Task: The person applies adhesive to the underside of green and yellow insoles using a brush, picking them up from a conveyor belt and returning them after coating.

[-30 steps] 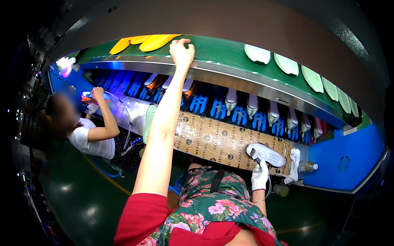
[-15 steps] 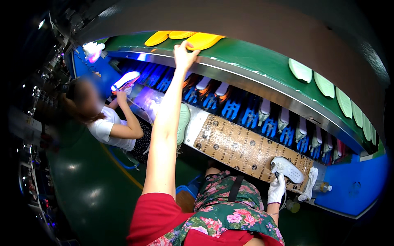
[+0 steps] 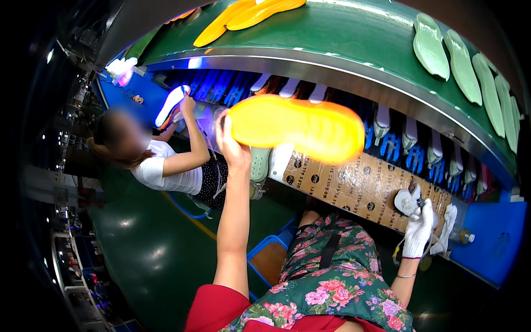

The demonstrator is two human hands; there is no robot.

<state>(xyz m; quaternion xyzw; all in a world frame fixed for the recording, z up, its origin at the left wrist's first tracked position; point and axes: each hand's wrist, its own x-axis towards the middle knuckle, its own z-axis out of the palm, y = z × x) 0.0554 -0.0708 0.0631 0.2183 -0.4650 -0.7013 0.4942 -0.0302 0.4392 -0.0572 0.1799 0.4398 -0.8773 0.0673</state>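
The yellow-orange insole is blurring along its edges and glaring, so its surface detail is washing out. It is covering part of the bench and of the blue racks behind it, and its end is hiding part of the left hand. The gloved right hand is partly blocking a white shoe, and a small dark piece at its fingertips is proving hard to make out. Along the top, other yellow insoles on the green shelf are running out of view.

The bare left hand is gripping the insole firmly by its narrower left end; the rest is stretching out to the right of the fingers, over the bench. The right hand is curling its fingers beside the shoe; whether they are closing on it or on the dark piece, one cannot tell.

Dark lettering and round emblems are repeating across the brown sheet. A dark mark on the blue panel is showing too dimly to read.
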